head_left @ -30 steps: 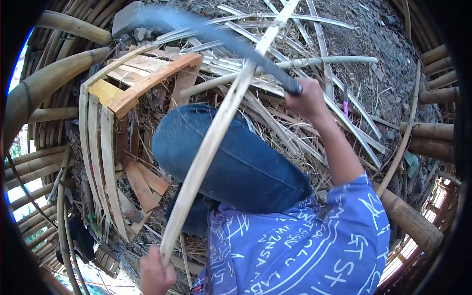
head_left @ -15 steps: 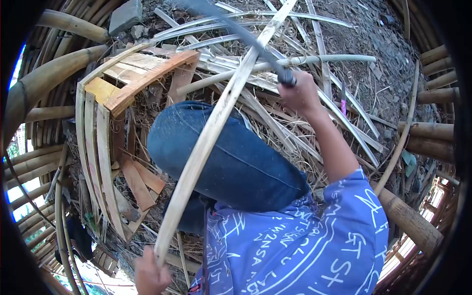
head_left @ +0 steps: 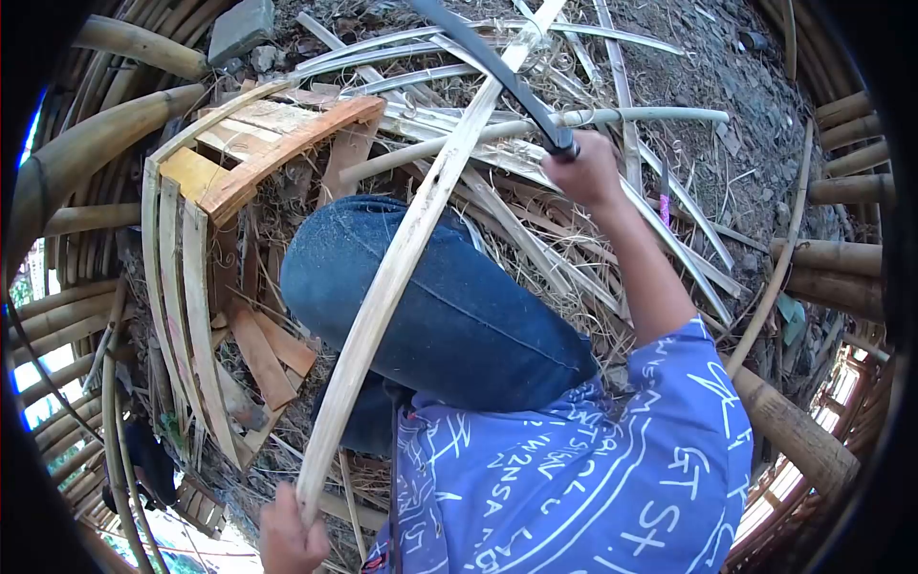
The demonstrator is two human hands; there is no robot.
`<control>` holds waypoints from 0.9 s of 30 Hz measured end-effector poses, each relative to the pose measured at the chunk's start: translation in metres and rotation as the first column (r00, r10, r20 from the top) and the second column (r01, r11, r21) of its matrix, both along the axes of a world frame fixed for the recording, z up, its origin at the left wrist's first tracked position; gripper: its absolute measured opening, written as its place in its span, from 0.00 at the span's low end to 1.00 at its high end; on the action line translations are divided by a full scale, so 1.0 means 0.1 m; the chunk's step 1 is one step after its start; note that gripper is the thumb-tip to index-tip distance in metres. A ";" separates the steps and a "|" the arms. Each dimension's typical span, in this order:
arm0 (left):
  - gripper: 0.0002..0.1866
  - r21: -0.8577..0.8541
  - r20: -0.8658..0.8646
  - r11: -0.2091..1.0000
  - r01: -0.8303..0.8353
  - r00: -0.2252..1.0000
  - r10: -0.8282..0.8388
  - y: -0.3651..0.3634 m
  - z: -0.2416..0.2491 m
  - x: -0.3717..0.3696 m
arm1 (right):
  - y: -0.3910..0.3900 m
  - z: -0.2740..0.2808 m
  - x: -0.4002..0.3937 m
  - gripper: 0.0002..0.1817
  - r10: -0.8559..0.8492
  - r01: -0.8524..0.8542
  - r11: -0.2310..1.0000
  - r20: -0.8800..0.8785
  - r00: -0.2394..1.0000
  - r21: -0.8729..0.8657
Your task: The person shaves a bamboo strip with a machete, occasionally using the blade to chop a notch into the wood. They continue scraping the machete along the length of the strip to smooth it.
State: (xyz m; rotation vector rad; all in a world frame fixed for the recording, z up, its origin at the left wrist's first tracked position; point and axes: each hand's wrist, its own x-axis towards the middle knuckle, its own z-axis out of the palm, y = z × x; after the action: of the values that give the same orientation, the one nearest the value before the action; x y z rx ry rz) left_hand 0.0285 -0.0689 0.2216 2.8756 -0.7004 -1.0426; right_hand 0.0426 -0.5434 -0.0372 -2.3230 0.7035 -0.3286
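A long, pale bamboo strip [head_left: 394, 273] slants across my bent knee [head_left: 449, 306] and runs up over the pile of strips. My left hand [head_left: 292, 534] is closed around its lower end, near the bottom edge of the view. In my right hand [head_left: 585, 174], fingers wrapped round the dark handle, is a machete [head_left: 524, 94] with a long dark blade. The blade crosses the strip near its upper part. A rounded, pale pole [head_left: 430, 151] passes beneath the strip, below the blade.
Left of my knee stands a low wooden frame of slats [head_left: 296, 158]. Split strips [head_left: 516, 225] and curled shavings cover the ground. A pink-handled tool [head_left: 665, 209] sits among them at right. A stone block [head_left: 241, 29] lies at upper left. Bamboo poles [head_left: 798, 435] enclose both sides.
The machete blade, blurred before, has swung to the right and now appears sharper and steeper across the strip. Both hands keep their grip with little shift.
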 end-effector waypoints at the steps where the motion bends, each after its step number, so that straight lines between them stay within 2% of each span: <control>1: 0.24 0.076 -0.068 0.993 -0.092 0.993 0.097 0.03 -0.01 0.05 | 0.12 0.12 -0.06 0.07 0.028 -0.035 0.986 0.042 0.999 0.162; 2: 0.26 0.158 -0.127 0.972 -0.176 0.972 0.196 0.04 -0.01 0.10 | 0.20 0.20 -0.11 0.07 0.059 -0.068 0.984 0.057 0.997 0.168; 3: 0.26 0.154 -0.123 0.972 -0.177 0.973 0.196 0.06 -0.04 0.08 | 0.23 0.22 -0.13 0.07 0.088 -0.099 0.980 0.070 0.994 0.172; 4: 0.26 0.050 0.026 0.999 0.021 0.999 -0.022 0.09 -0.07 0.00 | 0.12 -0.02 -0.09 0.11 0.175 -0.167 0.985 0.277 0.945 -0.050; 5: 0.25 -0.019 0.182 0.972 0.235 0.957 -0.227 0.13 -0.07 -0.08 | -0.01 -0.22 -0.06 0.10 0.137 -0.104 0.985 0.253 0.958 -0.138; 6: 0.26 0.073 -0.020 0.997 -0.032 0.999 0.034 -0.01 0.02 0.00 | -0.02 -0.21 -0.06 0.09 0.059 -0.058 0.998 0.171 0.983 -0.013; 7: 0.26 0.074 -0.026 0.997 -0.033 0.999 0.035 0.00 0.05 0.01 | 0.00 -0.13 -0.02 0.09 -0.006 -0.003 0.995 0.084 0.996 0.104; 8: 0.27 0.090 -0.072 0.993 -0.081 0.994 0.088 0.02 0.05 0.05 | 0.15 0.02 -0.07 0.09 -0.024 0.000 0.991 0.179 0.983 0.132; 9: 0.27 0.101 -0.107 0.986 -0.129 0.984 0.140 0.02 0.02 0.10 | 0.21 0.11 -0.12 0.10 0.077 -0.114 0.985 0.256 0.964 0.133; 11: 0.27 0.068 -0.087 0.990 -0.122 0.988 0.128 0.07 -0.02 0.05 | 0.15 0.06 -0.09 0.09 0.177 -0.171 0.984 0.290 0.941 -0.048; 13: 0.25 -0.018 0.089 0.998 0.054 0.995 -0.052 0.02 -0.02 -0.05 | 0.01 -0.04 0.02 0.09 0.012 -0.016 0.999 0.090 0.996 0.036; 14: 0.25 -0.016 0.085 0.998 0.053 0.995 -0.051 0.05 -0.01 -0.05 | 0.05 0.03 0.03 0.09 -0.060 0.050 0.992 0.085 0.995 0.119; 15: 0.25 0.058 0.013 0.997 -0.044 0.999 0.043 0.08 0.01 -0.01 | 0.12 0.10 -0.03 0.09 -0.055 0.044 0.992 0.093 0.994 0.119; 16: 0.26 0.124 -0.037 0.983 -0.137 0.989 0.143 0.08 -0.01 0.05 | 0.19 0.19 -0.06 0.09 0.043 -0.061 0.994 0.188 0.981 0.092; 17: 0.26 0.120 -0.023 0.983 -0.139 0.989 0.143 0.09 -0.03 0.04 | 0.23 0.22 -0.08 0.09 0.134 -0.157 0.986 0.269 0.954 0.064; 18: 0.26 0.060 0.071 0.998 -0.028 0.997 0.024 0.14 -0.06 -0.02 | 0.09 0.02 -0.06 0.08 0.193 -0.174 0.979 0.206 0.959 -0.106; 19: 0.26 0.013 0.155 0.996 0.092 0.983 -0.093 0.18 -0.05 -0.07 | -0.02 -0.22 -0.02 0.09 0.097 -0.036 0.964 0.222 0.970 -0.264; 20: 0.26 0.028 0.042 1.000 -0.010 0.999 0.009 0.10 0.04 0.00 | -0.04 -0.13 -0.01 0.07 -0.020 0.024 0.998 0.076 0.997 -0.054; 21: 0.26 0.025 0.039 1.000 -0.011 0.999 0.010 0.02 0.08 0.04 | -0.05 0.00 0.03 0.07 -0.101 0.112 0.983 -0.084 0.991 0.142; 23: 0.26 0.197 -0.093 0.964 -0.178 0.976 0.199 -0.11 0.11 0.14 | 0.11 0.11 -0.05 0.07 -0.026 0.013 0.989 0.088 0.996 0.150; 24: 0.28 0.236 0.044 0.969 -0.074 0.997 0.065 -0.02 0.07 0.05 | 0.08 0.04 0.00 0.08 0.052 -0.055 0.998 0.206 0.977 0.011; 25: 0.28 0.247 0.037 0.967 -0.066 0.998 0.058 0.09 0.04 0.00 | 0.07 -0.04 -0.03 0.11 0.132 -0.099 0.987 0.291 0.948 -0.125; 27: 0.28 0.024 0.223 0.979 0.201 0.954 -0.201 0.18 -0.01 -0.02 | -0.08 -0.10 0.00 0.09 -0.083 0.085 0.996 0.061 0.995 -0.038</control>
State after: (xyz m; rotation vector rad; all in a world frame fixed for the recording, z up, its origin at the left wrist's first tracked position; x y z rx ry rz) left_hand 0.0261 -0.0509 0.2205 3.0037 -1.0235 -0.7344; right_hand 0.0426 -0.5512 -0.0468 -2.3157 0.7730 -0.4525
